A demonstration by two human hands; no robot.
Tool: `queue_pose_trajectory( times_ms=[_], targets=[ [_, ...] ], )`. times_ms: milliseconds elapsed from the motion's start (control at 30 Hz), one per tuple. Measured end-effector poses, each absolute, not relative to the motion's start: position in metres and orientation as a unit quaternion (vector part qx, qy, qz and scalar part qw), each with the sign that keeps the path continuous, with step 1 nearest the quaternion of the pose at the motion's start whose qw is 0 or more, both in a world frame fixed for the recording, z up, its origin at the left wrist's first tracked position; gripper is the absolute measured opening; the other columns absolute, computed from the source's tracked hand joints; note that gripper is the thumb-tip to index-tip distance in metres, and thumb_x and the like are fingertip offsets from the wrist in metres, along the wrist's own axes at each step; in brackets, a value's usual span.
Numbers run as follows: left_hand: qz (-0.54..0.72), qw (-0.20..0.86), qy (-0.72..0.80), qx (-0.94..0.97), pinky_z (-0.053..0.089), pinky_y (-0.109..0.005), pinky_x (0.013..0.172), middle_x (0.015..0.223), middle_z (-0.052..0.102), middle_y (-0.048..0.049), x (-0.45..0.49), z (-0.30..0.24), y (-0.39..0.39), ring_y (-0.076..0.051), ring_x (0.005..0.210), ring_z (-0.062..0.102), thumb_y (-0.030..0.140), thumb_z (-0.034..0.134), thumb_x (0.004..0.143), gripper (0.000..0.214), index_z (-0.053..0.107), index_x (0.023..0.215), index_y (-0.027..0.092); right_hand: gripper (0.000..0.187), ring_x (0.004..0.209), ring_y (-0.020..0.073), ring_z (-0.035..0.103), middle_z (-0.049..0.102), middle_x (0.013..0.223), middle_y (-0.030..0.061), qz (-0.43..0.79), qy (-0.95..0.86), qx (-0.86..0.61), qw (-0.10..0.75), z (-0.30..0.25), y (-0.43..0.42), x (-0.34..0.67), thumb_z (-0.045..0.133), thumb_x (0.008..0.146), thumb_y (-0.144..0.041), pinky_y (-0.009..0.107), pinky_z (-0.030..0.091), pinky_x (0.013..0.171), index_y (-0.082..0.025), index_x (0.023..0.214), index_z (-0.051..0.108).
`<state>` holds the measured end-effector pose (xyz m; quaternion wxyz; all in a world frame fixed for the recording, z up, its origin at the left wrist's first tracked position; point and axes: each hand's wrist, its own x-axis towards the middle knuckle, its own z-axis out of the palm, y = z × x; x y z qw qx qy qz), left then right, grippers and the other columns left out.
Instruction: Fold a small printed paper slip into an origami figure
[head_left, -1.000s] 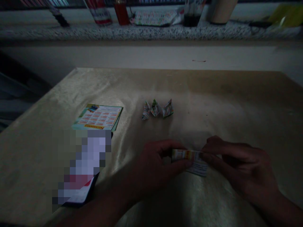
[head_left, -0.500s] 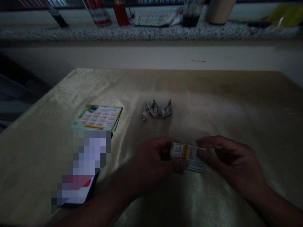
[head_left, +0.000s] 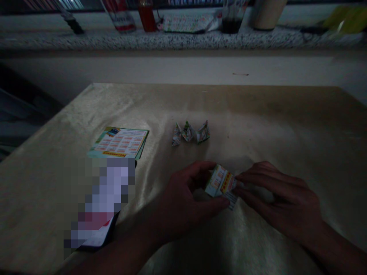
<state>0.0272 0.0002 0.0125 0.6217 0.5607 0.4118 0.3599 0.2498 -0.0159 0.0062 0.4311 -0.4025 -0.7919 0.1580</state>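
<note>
A small folded piece of printed paper point(head_left: 219, 182), white with orange, yellow and green print, is held just above the table between my two hands. My left hand point(head_left: 190, 194) grips its left side, thumb along the lower edge and fingers behind. The fingertips of my right hand point(head_left: 278, 194) pinch its right end. Beyond them, three small folded paper shapes point(head_left: 187, 131) with pointed tips stand in a row on the table. To the left lies a short stack of printed leaflets point(head_left: 122, 141) with a calendar-like grid.
A phone point(head_left: 104, 206), its screen blurred out, lies left of my left forearm. The table point(head_left: 272, 122) has a shiny beige cover and meets a white wall. On the speckled stone sill point(head_left: 172, 41) stand a red bottle point(head_left: 147, 17), a glass with dark liquid point(head_left: 232, 19) and other items.
The folded paper has been tilted, its right end now lower, and moved slightly left. My right hand has shifted its grip, with its fingers now closer together at the paper's right end.
</note>
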Motion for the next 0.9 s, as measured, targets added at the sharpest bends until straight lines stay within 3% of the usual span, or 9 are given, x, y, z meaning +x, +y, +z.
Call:
queue_pose_trajectory(
  times_ms=[267, 367, 467, 567, 633, 700, 767, 900],
  targets=[
    [0.380, 0.615, 0.416, 0.551, 0.066, -0.034, 0.078, 0.100, 0.080, -0.0059, 0.029, 0.010, 0.004, -0.021, 0.089, 0.078, 0.016, 0.080, 0.077, 0.036, 0.069, 0.111, 0.017, 0.028, 0.068, 0.0197, 0.071, 0.077, 0.082, 0.0029, 0.135, -0.790, -0.403, 0.441, 0.007, -0.017, 0.249, 0.075, 0.085, -0.010, 0.038, 0.057, 0.065, -0.023, 0.109, 0.071],
    [0.385, 0.630, 0.418, 0.530, 0.066, -0.034, 0.078, 0.102, 0.080, -0.0079, 0.030, 0.009, 0.003, -0.022, 0.089, 0.078, 0.016, 0.079, 0.078, 0.047, 0.063, 0.122, 0.018, 0.032, 0.069, 0.0201, 0.070, 0.075, 0.080, 0.0021, 0.122, -0.799, -0.401, 0.431, 0.005, -0.018, 0.250, 0.071, 0.087, -0.007, 0.039, 0.056, 0.067, -0.023, 0.114, 0.068],
    [0.385, 0.617, 0.419, 0.544, 0.064, -0.036, 0.076, 0.104, 0.079, -0.0089, 0.029, 0.005, 0.001, -0.022, 0.087, 0.077, 0.018, 0.075, 0.083, 0.063, 0.047, 0.140, 0.020, 0.036, 0.069, 0.0193, 0.069, 0.073, 0.081, 0.0023, 0.121, -0.803, -0.410, 0.416, 0.001, -0.022, 0.252, 0.066, 0.089, -0.006, 0.035, 0.054, 0.063, -0.022, 0.121, 0.063],
    [0.408, 0.454, 0.429, 0.666, 0.060, -0.042, 0.089, 0.121, 0.069, -0.0118, 0.024, 0.004, -0.002, -0.025, 0.106, 0.070, 0.019, 0.073, 0.085, 0.068, 0.041, 0.145, 0.024, 0.038, 0.073, 0.0200, 0.072, 0.075, 0.085, 0.0030, 0.128, -0.784, -0.455, 0.403, -0.001, -0.024, 0.252, 0.064, 0.091, -0.010, 0.033, 0.055, 0.064, -0.021, 0.126, 0.057],
    [0.386, 0.305, 0.404, 0.772, 0.051, -0.049, 0.101, 0.140, 0.053, -0.0151, 0.020, 0.007, -0.004, -0.030, 0.129, 0.054, 0.019, 0.070, 0.085, 0.059, 0.049, 0.140, 0.024, 0.035, 0.072, 0.0189, 0.071, 0.075, 0.086, 0.0024, 0.139, -0.780, -0.464, 0.395, -0.003, -0.024, 0.250, 0.063, 0.092, -0.011, 0.032, 0.055, 0.064, -0.021, 0.125, 0.057],
    [0.325, 0.226, 0.346, 0.851, 0.043, -0.052, 0.108, 0.147, 0.044, -0.0158, 0.018, 0.012, -0.005, -0.033, 0.138, 0.044, 0.016, 0.067, 0.084, 0.051, 0.057, 0.134, 0.022, 0.031, 0.070, 0.0173, 0.069, 0.074, 0.086, 0.0021, 0.147, -0.790, -0.450, 0.389, -0.003, -0.023, 0.248, 0.061, 0.093, -0.010, 0.031, 0.054, 0.065, -0.021, 0.122, 0.059],
    [0.277, 0.192, 0.292, 0.895, 0.039, -0.053, 0.108, 0.144, 0.051, -0.0152, 0.017, 0.015, -0.006, -0.033, 0.134, 0.047, 0.018, 0.067, 0.082, 0.046, 0.061, 0.128, 0.019, 0.030, 0.069, 0.0166, 0.067, 0.073, 0.084, 0.0018, 0.154, -0.796, -0.445, 0.381, -0.004, -0.023, 0.246, 0.061, 0.094, -0.010, 0.031, 0.053, 0.066, -0.020, 0.122, 0.061],
    [0.220, 0.134, 0.266, 0.929, 0.033, -0.048, 0.111, 0.134, 0.065, -0.0089, 0.019, 0.010, -0.004, -0.024, 0.126, 0.055, 0.008, 0.054, 0.097, 0.020, 0.067, 0.108, 0.018, 0.022, 0.074, 0.0188, 0.065, 0.071, 0.082, 0.0026, 0.168, -0.810, -0.463, 0.320, -0.006, -0.020, 0.245, 0.061, 0.093, -0.011, 0.035, 0.050, 0.071, -0.021, 0.112, 0.067]
  ],
)
